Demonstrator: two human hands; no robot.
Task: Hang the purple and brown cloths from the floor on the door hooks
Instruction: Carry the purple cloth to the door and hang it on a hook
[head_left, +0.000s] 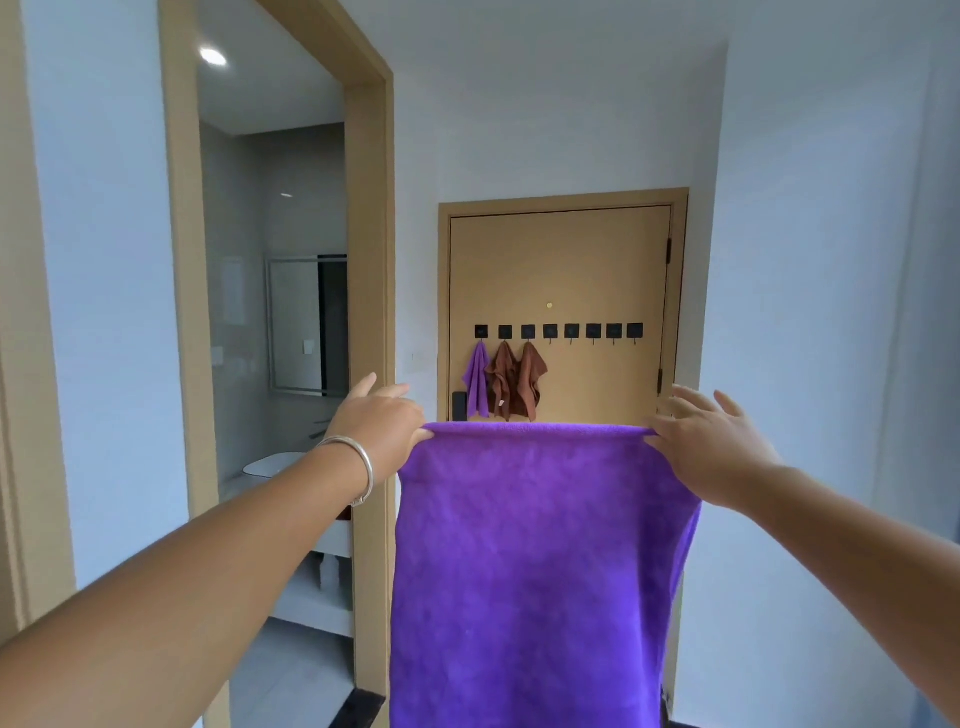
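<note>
Purple cloth (540, 561) held spread before person, top edge horizontal, body hanging straight down. Left hand (382, 421) pinches left top corner; right hand (711, 441) pinches right top corner, remaining fingers splayed. Door (561, 270) straight ahead, beyond cloth. Hook row (558, 331) runs parallel to top edge, above it. Three leftmost hooks taken: hung purple cloth (477, 382), two brown cloths (517, 382). Free hooks (592, 331) lie nearer right hand; judged next target.

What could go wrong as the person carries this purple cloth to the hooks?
1. Each hand, left hand and right hand, pinches only a top corner of the purple cloth; one could slip.
2. The spread cloth hides the floor ahead, so a trip is possible.
3. It may snag the hung cloths beside the free hooks.
</note>
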